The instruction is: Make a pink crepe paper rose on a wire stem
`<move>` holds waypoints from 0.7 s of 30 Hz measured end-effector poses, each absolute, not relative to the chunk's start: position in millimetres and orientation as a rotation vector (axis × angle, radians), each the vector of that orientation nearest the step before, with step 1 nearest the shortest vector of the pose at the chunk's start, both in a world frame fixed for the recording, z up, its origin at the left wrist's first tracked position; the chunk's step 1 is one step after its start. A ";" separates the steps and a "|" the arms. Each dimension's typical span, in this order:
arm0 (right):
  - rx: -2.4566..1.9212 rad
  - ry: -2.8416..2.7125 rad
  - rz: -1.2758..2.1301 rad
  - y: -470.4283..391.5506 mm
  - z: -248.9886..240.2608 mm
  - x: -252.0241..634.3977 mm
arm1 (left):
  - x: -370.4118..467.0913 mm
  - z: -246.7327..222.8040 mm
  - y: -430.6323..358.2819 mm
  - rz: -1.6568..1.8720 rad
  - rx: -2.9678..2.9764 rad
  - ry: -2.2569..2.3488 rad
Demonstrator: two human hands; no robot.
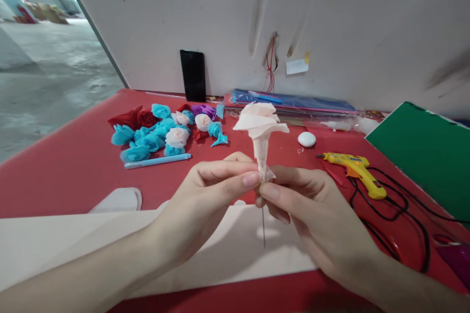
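Note:
Upright in front of me is a pale pink paper flower [261,129] on a thin wire stem [263,230]. My left hand [216,190] pinches the flower's narrow base from the left, thumb and forefinger closed on it. From the right, my right hand [308,200] grips the same base just below, its thumb against a small loose flap of paper. The wire pokes out beneath my fingers over a long pale paper strip [91,249] on the red table [66,176]. Stacked paper petals [117,200] lie at the strip's far edge.
Blue, pink, red and purple paper flowers [157,132] are heaped at the back left, a light blue pen [157,161] before them. At right lie a yellow glue gun [356,171] with a black cord, a white egg-shaped object [306,139] and a green board [422,156]. A phone [193,76] leans on the wall.

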State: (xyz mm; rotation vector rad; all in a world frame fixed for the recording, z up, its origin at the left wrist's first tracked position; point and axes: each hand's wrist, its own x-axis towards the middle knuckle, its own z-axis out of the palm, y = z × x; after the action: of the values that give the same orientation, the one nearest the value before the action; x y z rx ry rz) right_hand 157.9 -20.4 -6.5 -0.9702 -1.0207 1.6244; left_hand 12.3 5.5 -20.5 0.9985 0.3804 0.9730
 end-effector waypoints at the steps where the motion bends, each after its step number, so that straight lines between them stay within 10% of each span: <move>1: -0.969 -1.029 1.639 -20.1 -6.7 158.7 | 12.1 -20.6 6.3 0.958 1.005 0.373; 21: -0.939 -0.998 1.780 -9.9 -9.5 160.7 | 9.9 -23.6 10.0 0.978 1.138 0.593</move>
State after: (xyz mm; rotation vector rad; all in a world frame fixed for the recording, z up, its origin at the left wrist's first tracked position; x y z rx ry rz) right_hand 160.7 -9.9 -9.5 -0.9390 -0.9976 1.7804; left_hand 9.9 10.0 -23.6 1.1384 0.5927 0.9779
